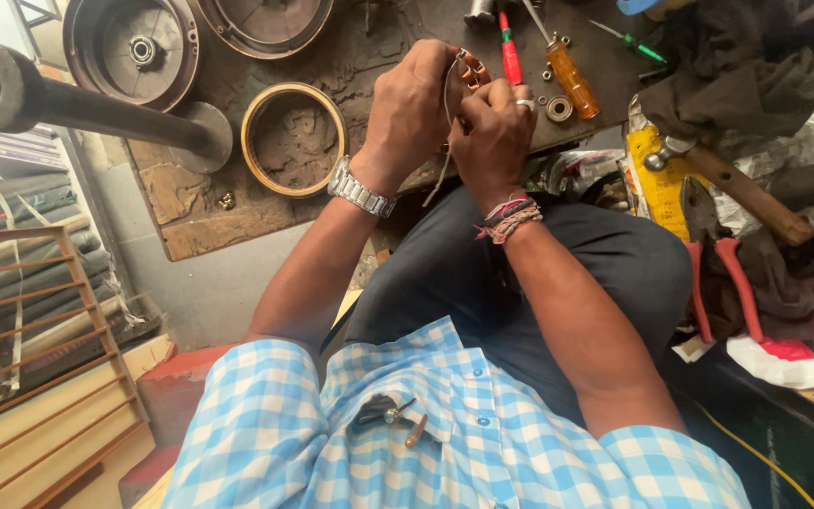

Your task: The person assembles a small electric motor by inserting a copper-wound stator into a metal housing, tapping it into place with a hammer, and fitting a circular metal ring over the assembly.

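Two hands meet over the near edge of the bench point(200, 226), both closed on one small copper coil point(474, 70). The left hand point(412, 108) wraps around it from the left; the right hand point(494, 132) pinches it from below, fingers curled. The coil sits between the fingertips, just above the bench, mostly hidden, so its long axis cannot be told. One thin wire point(440, 160) hangs from it, running down and slightly left towards the lap.

Three screwdrivers lie beyond the hands: a red one point(510, 57) pointing away, an orange one point(572, 77) slanting up-left, a green one point(635, 41) lying nearly flat. One bearing point(559, 108) rests just beside the orange handle. One brass ring point(294, 139) lies left of the hands, and two round metal covers point(131, 49) sit at the far edge. One hammer point(737, 187) and one pair of red-handled pliers point(720, 269) lie to the right. One watch point(360, 191) is on the left wrist, with thread bands point(509, 219) on the right.
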